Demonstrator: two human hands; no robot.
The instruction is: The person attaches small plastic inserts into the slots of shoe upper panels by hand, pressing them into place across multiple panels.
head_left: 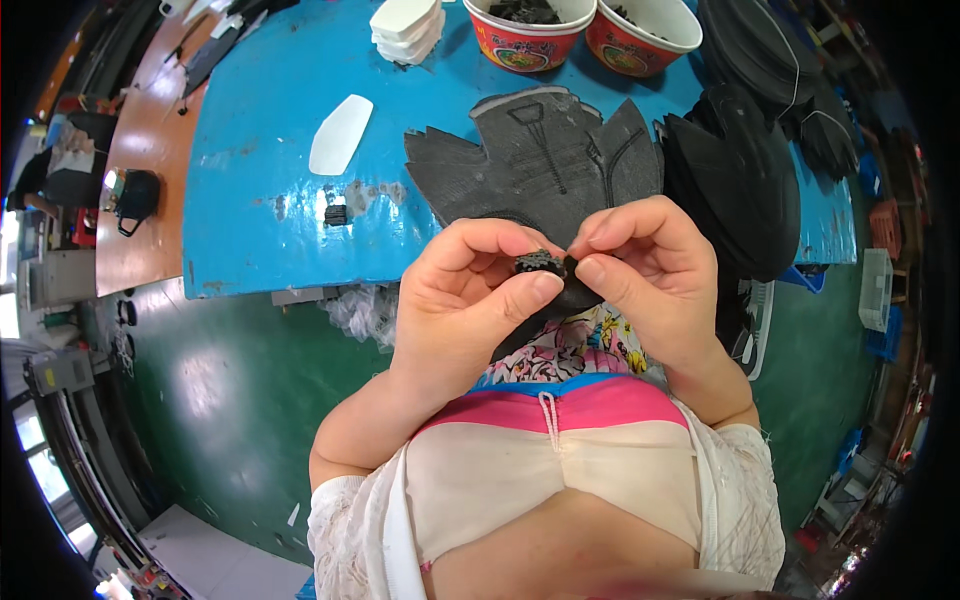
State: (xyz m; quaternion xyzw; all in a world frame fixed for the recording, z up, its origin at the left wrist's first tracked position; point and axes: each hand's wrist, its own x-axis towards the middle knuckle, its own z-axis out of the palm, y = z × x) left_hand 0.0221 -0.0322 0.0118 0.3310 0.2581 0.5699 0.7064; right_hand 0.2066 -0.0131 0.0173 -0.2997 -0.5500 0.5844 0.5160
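My left hand [463, 290] pinches a small black ridged piece [540, 261] between thumb and fingers. My right hand [655, 265] is closed in a pinch right beside it, the fingertips at the piece's right end; a dark bit shows there, too small to name. Both hands are held in front of the table's near edge. Just beyond them lies a stack of black cut panels [555, 150] with stitched lines and jagged edges. Another small black block [335, 215] rests on the blue tabletop to the left.
The blue table [270, 130] bears a white shaped panel [341, 135], a stack of white pieces [408, 30] and two red-and-white tubs, one left [528, 45] and one right [630, 48], with black bits inside. Stacked black panels [735, 185] stand at the right. A brown table [150, 180] adjoins the left.
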